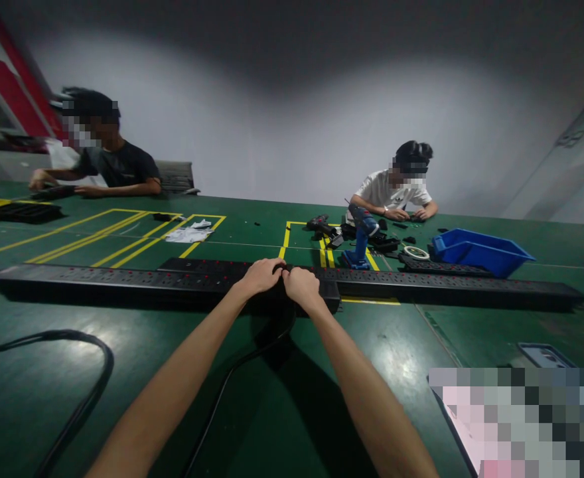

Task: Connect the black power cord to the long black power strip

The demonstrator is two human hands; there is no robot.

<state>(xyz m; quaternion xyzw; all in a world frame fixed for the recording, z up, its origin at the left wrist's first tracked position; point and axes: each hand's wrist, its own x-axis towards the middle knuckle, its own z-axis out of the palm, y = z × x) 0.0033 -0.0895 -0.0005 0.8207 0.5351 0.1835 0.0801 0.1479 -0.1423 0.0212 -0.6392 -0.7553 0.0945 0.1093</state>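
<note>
My left hand (262,276) and my right hand (302,285) meet at the middle, fingers closed and fingertips almost touching. Between them is something small and dark that I cannot make out. Both hands are over the right part of a long black power strip (107,282) with rows of sockets and small red marks. A black cable (242,362) rises from the near side to just below my hands; its upper end is hidden in shadow. Behind, a second long power strip (446,287) overlaps the first and reaches far right.
A blue cordless drill (359,236) stands beyond the strips, among black parts. Right of it are a tape roll (416,253) and a blue bin (481,249). A cable loop (93,345) lies front left, a phone-like item (545,355) front right. Two people sit across the green table.
</note>
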